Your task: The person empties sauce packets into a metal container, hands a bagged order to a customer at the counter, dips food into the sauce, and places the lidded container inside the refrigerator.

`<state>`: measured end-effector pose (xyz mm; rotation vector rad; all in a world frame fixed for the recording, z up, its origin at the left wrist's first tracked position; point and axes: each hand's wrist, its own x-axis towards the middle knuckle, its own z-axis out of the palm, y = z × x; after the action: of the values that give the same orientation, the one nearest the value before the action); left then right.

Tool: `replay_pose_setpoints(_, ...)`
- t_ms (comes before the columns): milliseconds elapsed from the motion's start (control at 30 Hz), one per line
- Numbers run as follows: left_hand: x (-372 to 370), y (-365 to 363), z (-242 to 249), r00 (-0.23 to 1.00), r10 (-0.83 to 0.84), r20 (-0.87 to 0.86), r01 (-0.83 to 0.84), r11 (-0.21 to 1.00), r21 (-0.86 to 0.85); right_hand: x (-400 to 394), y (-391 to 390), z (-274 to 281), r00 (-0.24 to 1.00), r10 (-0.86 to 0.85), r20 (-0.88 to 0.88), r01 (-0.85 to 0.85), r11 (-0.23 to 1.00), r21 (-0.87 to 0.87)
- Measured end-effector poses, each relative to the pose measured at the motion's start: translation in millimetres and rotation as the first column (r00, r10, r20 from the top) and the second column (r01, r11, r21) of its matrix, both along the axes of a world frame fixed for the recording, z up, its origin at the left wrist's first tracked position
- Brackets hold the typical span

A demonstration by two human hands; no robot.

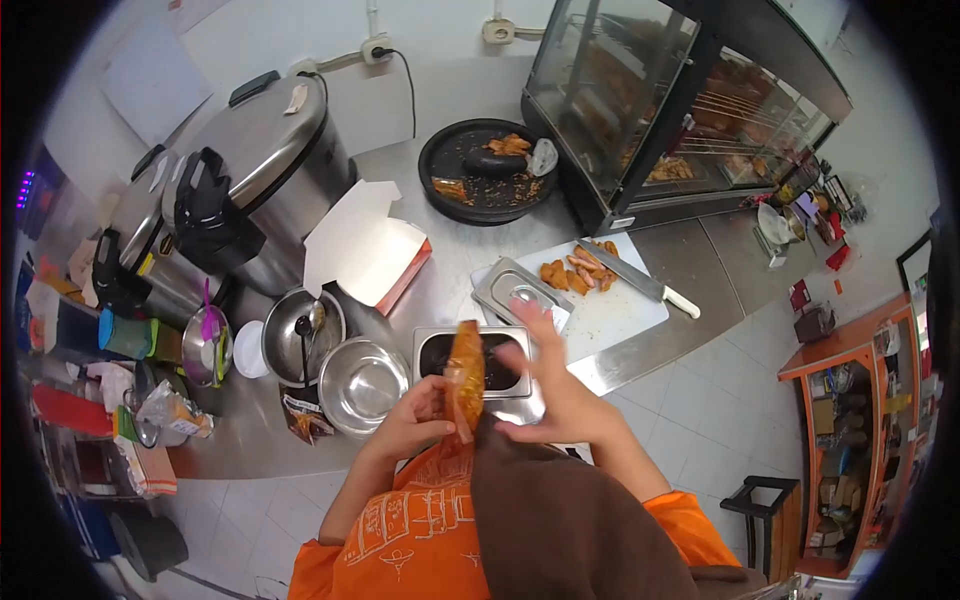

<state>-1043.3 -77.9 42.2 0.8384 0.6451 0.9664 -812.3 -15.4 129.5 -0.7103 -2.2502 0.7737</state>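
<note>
My left hand (415, 420) grips a narrow clear plastic packet (465, 385) with orange-brown contents, held upright in front of my chest. My right hand (548, 385) is just right of the packet, fingers spread and slightly blurred, with nothing in it. Behind both hands sits a rectangular steel container (424, 345) with something dark inside. Its metal lid (508, 285) lies tilted on the edge of a white cutting board (620, 325). Pieces of cooked meat (575, 275) and a knife with a white handle (640, 280) rest on that board.
An open takeaway box (370, 250) and steel bowls (365, 385) stand to the left, before large steel cookers (265, 150). A black stone mortar (440, 200) with a pestle is at the back. A glass display case (620, 100) stands at back right.
</note>
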Motion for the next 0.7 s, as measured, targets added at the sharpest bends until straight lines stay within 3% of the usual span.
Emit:
replay_pose_setpoints(33, 0.6, 0.8, 1.7, 0.999, 0.044, 0.011, -0.044, 0.999, 0.005, 1.7, 3.1, -1.8, 0.882, 0.012, -0.471, -0.116, 0.974, -0.194)
replay_pose_setpoints(67, 1.3, 1.7, 3.3, 0.996, 0.086, 0.023, -0.087, 0.996, 0.007, 8.2, 8.0, 1.5, 0.594, -0.036, -0.803, -0.381, 0.867, -0.321)
replay_pose_setpoints(100, 1.2, 4.5, 5.2, 0.995, 0.094, 0.014, -0.093, 0.995, -0.041, 14.7, 13.0, 4.8, 0.18, -0.154, -0.972, -0.635, 0.737, -0.234)
replay_pose_setpoints(200, 9.4, 11.7, 7.0, 0.991, 0.135, 0.006, -0.135, 0.991, -0.007, 24.3, 22.7, 5.3, -0.122, -0.504, -0.855, -0.779, 0.582, -0.232)
replay_pose_setpoints(233, 13.0, 14.5, 9.3, 0.992, 0.126, 0.008, -0.126, 0.992, 0.023, 24.5, 21.5, 3.8, -0.139, -0.525, -0.84, -0.811, 0.547, -0.208)
replay_pose_setpoints(333, 22.4, 15.7, 6.9, 0.993, 0.118, -0.017, -0.117, 0.991, 0.06, 26.9, 19.0, -3.0, -0.141, -0.574, -0.807, -0.83, 0.513, -0.22)
replay_pose_setpoints(367, 26.7, 16.6, 8.9, 0.99, 0.122, -0.078, -0.116, 0.99, 0.077, 31.4, 21.3, -14.8, 0.023, -0.508, -0.861, -0.778, 0.532, -0.335)
replay_pose_setpoints(400, 35.3, 19.3, 15.7, 0.982, 0.127, -0.138, -0.114, 0.989, 0.096, 37.2, 21.8, -25.6, 0.384, -0.405, -0.83, -0.627, 0.545, -0.556)
replay_pose_setpoints(433, 44.6, 22.8, 20.4, 0.971, 0.135, -0.195, -0.114, 0.987, 0.116, 43.3, 20.4, -36.0, 0.698, -0.295, -0.652, -0.405, 0.589, -0.699)
replay_pose_setpoints(467, 54.8, 28.3, 16.9, 0.971, 0.131, -0.201, -0.091, 0.976, 0.197, 46.5, 17.8, -45.2, 0.914, -0.195, -0.355, -0.147, 0.657, -0.74)
replay_pose_setpoints(533, 75.4, 41.4, 5.3, 0.969, 0.127, -0.212, -0.045, 0.934, 0.353, 44.7, 3.7, -61.4, 0.905, -0.2, -0.374, -0.195, 0.586, -0.787)
replay_pose_setpoints(567, 83.1, 46.0, 5.4, 0.937, 0.167, -0.305, 0.001, 0.876, 0.481, 41.7, -2.5, -63.2, 0.81, -0.324, -0.489, -0.226, 0.597, -0.77)
replay_pose_setpoints(633, 93.4, 52.8, 7.1, 0.841, 0.287, -0.458, 0.129, 0.717, 0.685, 55.7, 2.5, -80.2, 0.787, -0.448, -0.424, -0.047, 0.642, -0.765)
replay_pose_setpoints(700, 93.5, 47.3, 15.2, 0.777, 0.332, -0.535, 0.135, 0.741, 0.657, 76.7, 11.2, -99.4, 0.699, -0.597, -0.393, 0.054, 0.593, -0.803)
